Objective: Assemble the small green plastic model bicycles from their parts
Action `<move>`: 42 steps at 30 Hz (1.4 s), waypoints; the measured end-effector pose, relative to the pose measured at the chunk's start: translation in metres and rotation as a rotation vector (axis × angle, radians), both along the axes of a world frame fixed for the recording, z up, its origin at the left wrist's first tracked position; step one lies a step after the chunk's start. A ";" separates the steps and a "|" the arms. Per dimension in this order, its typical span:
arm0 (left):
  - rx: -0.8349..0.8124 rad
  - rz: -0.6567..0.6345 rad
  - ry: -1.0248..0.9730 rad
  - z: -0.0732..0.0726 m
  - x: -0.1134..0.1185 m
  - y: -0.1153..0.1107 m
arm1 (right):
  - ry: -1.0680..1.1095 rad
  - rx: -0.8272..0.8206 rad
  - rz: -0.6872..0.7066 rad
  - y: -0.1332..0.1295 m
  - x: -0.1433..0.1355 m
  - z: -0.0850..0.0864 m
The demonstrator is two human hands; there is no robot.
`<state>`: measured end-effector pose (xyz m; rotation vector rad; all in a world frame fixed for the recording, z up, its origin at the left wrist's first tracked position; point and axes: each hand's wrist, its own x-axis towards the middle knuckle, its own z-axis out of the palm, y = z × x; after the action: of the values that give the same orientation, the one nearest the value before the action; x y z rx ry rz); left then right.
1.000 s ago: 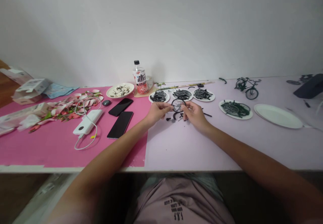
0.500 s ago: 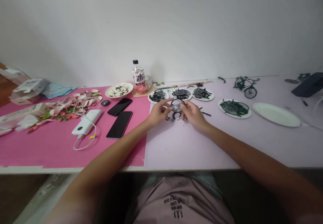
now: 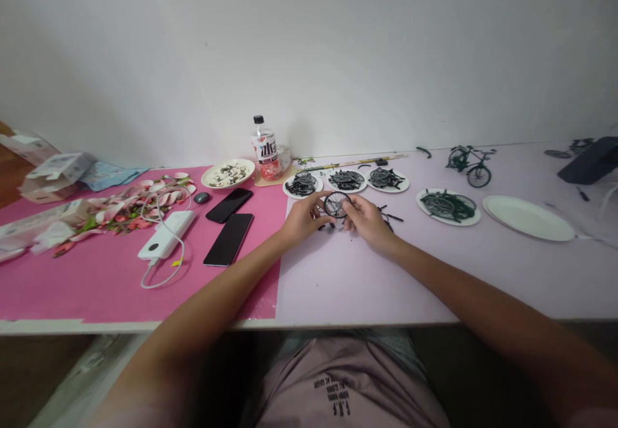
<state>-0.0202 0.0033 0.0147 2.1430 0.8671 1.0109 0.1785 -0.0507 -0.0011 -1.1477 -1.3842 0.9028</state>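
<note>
A small black spoked wheel (image 3: pixel 337 204) is held between my two hands above the pale part of the table. My left hand (image 3: pixel 304 217) grips its left edge with thumb and fingers. On the other side, my right hand (image 3: pixel 367 219) pinches the rim, its thumb over the spokes. Small black parts (image 3: pixel 393 216) lie on the table beside and beneath my hands. Just behind stand three white plates holding black bicycle parts: the left plate (image 3: pixel 288 189), the middle plate (image 3: pixel 362 186) and the right plate (image 3: pixel 404 185).
An assembled toy bicycle (image 3: pixel 470 163) stands at the back right, behind a plate of dark green parts (image 3: pixel 448 208) and a bare oval plate (image 3: pixel 528 218). To the left are a bottle (image 3: pixel 266 151), phones (image 3: pixel 228 239), a power bank (image 3: pixel 167 235) and artificial flowers (image 3: pixel 128 207).
The wheel has shifted slightly left and looks turned a little. My fingers have moved slightly around its rim.
</note>
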 end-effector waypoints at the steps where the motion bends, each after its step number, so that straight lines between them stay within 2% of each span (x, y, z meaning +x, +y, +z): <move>1: 0.008 0.010 0.012 0.001 0.000 0.000 | -0.003 0.002 0.002 0.000 0.000 0.000; 8: 0.011 0.054 0.046 0.002 -0.001 -0.002 | -0.023 -0.005 0.014 -0.003 0.000 0.002; 18: 0.002 0.052 0.017 0.002 0.000 -0.003 | -0.016 -0.005 0.024 -0.003 0.000 0.003; 30: 0.078 0.075 0.078 0.001 -0.001 -0.002 | -0.005 0.007 0.027 0.002 0.001 -0.004; 42: 0.100 0.077 0.092 -0.003 0.000 -0.004 | 0.026 -0.001 0.041 0.002 0.001 -0.003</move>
<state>-0.0200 -0.0010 0.0114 2.2705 0.9687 1.0197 0.1793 -0.0483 -0.0046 -1.1082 -1.3903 0.9447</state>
